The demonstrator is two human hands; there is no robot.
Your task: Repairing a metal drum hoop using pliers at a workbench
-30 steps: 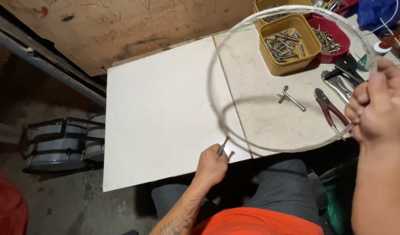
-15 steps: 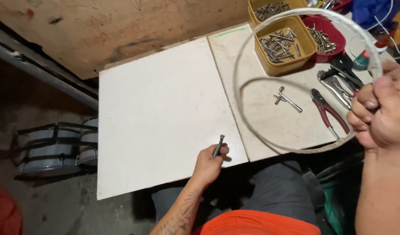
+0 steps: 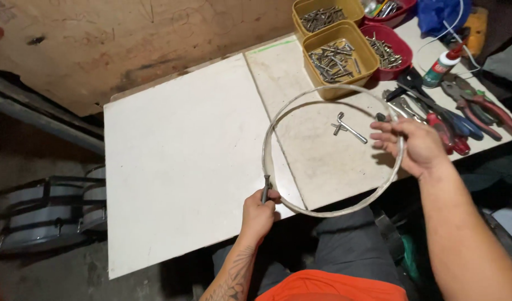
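A thin metal hoop (image 3: 278, 114) hangs just above the white worktop (image 3: 178, 161), spanning between both hands. The left hand (image 3: 258, 214) is closed around a small metal fitting (image 3: 265, 188) at the hoop's near-left edge. The right hand (image 3: 415, 146) grips the hoop's right side, fingers curled over it. A small T-shaped key (image 3: 348, 127) lies on the worktop inside the ring.

The white board (image 3: 178, 167) left of the metal hoop (image 3: 272, 139) lies bare. Beyond the hoop, yellow bins (image 3: 339, 56) and pliers (image 3: 479, 103) crowd the way.
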